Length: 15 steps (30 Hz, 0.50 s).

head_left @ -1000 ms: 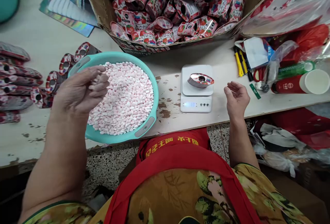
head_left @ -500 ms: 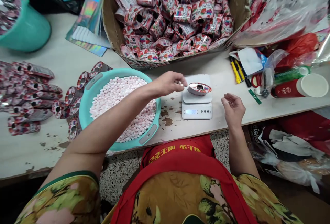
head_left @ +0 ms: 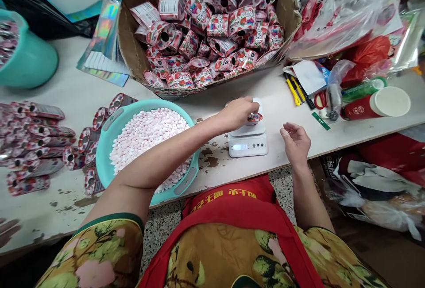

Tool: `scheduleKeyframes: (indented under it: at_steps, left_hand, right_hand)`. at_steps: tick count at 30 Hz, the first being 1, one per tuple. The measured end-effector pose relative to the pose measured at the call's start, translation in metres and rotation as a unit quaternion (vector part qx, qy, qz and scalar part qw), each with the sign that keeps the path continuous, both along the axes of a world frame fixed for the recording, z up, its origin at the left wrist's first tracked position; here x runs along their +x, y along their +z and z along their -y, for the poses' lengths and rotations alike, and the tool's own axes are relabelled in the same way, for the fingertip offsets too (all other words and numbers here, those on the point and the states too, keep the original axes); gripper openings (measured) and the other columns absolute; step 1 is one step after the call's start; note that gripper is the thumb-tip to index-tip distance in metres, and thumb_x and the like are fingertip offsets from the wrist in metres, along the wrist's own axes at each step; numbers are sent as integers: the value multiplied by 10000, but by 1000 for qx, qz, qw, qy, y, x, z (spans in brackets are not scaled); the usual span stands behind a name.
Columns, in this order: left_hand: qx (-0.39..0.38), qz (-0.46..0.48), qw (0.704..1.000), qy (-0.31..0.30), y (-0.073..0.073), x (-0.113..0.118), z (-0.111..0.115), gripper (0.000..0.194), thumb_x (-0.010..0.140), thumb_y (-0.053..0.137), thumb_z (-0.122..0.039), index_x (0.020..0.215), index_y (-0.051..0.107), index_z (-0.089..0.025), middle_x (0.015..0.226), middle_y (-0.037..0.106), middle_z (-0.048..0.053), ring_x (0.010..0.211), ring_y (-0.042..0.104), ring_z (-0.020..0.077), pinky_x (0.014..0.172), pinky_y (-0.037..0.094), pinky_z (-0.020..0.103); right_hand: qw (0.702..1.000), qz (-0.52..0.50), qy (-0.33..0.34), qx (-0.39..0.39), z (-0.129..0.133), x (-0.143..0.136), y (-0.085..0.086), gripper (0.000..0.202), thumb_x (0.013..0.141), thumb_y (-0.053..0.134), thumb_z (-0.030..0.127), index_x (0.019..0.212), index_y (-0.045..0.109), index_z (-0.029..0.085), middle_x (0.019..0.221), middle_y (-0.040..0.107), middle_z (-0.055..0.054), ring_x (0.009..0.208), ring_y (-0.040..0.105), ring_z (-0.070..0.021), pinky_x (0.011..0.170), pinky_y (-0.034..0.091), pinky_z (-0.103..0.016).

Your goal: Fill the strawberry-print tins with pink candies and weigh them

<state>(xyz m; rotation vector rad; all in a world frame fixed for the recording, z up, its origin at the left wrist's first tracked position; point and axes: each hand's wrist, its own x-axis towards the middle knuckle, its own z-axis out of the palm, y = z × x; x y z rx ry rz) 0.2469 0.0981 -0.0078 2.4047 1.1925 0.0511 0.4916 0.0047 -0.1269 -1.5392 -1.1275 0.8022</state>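
A small strawberry-print packet (head_left: 255, 119) lies on the white digital scale (head_left: 248, 145), whose display is lit. My left hand (head_left: 241, 112) is over the packet, fingers closed together at its top; what they pinch is hidden. To the right of the scale, my right hand (head_left: 296, 141) hovers with palm up, fingers apart and loosely bent, holding nothing. A turquoise basin (head_left: 103, 151) under my left forearm contains many small pale pink and white candies (head_left: 146, 131).
Behind the scale stands a cardboard box (head_left: 129, 53) full of packets. More packets (head_left: 40, 142) and a turquoise bucket (head_left: 33, 62) are on the left. Cutters (head_left: 294, 90) and a red cup (head_left: 361, 105) are on the right. Another person's hand (head_left: 8, 231) shows at the left edge.
My left hand has moved right, from beside the scale to over the packet. My right hand stays open beside the scale. Another person's hand has appeared at the left edge.
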Motion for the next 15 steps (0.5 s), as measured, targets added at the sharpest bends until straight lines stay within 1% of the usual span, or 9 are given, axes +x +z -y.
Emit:
scheduleKeyframes:
  at_steps: [3, 5, 9, 12, 15]
  left_hand:
    - [-4, 55, 998, 17, -4, -4, -4, 272, 816, 572, -97, 993, 774, -142, 967, 706, 100, 811, 596, 203, 672, 352, 308]
    - [-4, 104, 993, 53, -5, -10, -6, 283, 781, 551, -55, 941, 765, -146, 917, 711, 77, 826, 603, 193, 708, 385, 295]
    - [-28, 195, 972, 129, 2, -36, -2, 265, 784, 563, -61, 949, 750, -153, 865, 705, 40, 823, 610, 174, 768, 423, 284]
    - [-53, 213, 962, 165, 8, -59, 7, 204, 802, 606, -90, 941, 747, -137, 820, 684, 34, 808, 606, 168, 788, 426, 291]
    - [-67, 199, 960, 183, 11, -76, 16, 170, 815, 625, -117, 926, 751, -143, 811, 686, 32, 791, 602, 162, 781, 420, 291]
  right_hand:
    - [1000, -4, 5, 5, -3, -2, 2, 416, 784, 805, 462, 1090, 697, 202, 1070, 758, -88, 994, 724, -230, 973, 581, -471]
    - [1000, -4, 7, 7, -6, -3, 3, 411, 781, 809, 457, 1082, 698, 201, 1063, 755, -86, 988, 723, -228, 971, 584, -469]
    - [1000, -3, 10, 16, -10, -4, 3, 414, 781, 819, 468, 1080, 698, 209, 1057, 748, -73, 981, 718, -214, 990, 583, -463]
    - [1000, -3, 15, 19, -9, -4, 0, 444, 762, 837, 499, 1072, 696, 214, 1050, 745, -67, 981, 717, -208, 1010, 579, -457]
    - [1000, -5, 18, 8, -7, -4, -1, 457, 755, 842, 512, 1067, 700, 208, 1032, 748, -67, 970, 722, -208, 1024, 574, -466]
